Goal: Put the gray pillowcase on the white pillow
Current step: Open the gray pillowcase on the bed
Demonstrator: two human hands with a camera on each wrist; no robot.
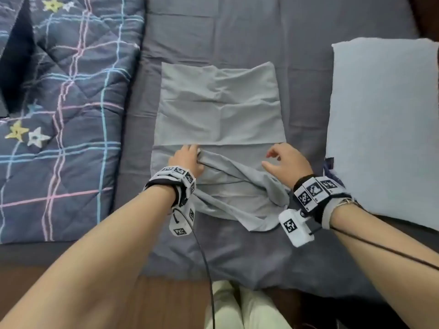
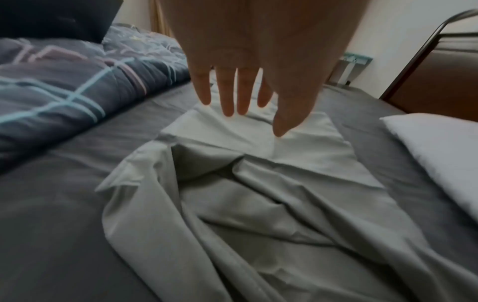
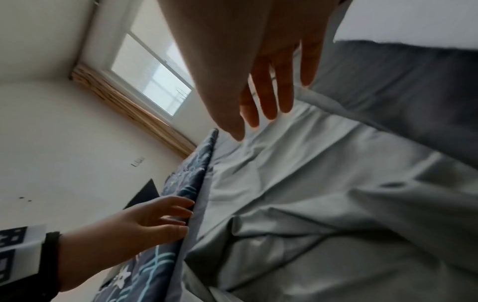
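Dark bedsheet (image 1: 308, 67) carries the gray pillowcase (image 1: 218, 110); left hand (image 1: 187, 160) and right hand (image 1: 285, 162) reach forward, fingers straight, grasping nothing.

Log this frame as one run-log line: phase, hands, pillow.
phase: opening gray pillowcase on bed | left hand: open, fingers on pillowcase | right hand: open, above pillowcase, holds nothing | white pillow: bare, right of pillowcase

Your left hand (image 1: 188, 160) reaches forward palm down, fingers (image 2: 229, 96) straight and slightly spread. Your right hand (image 1: 286, 162) hovers level with it, well apart, fingers (image 3: 269, 98) loosely extended, thumb out, holding nothing. Both forearms stretch forward, each wrist wrapped in a marker band.
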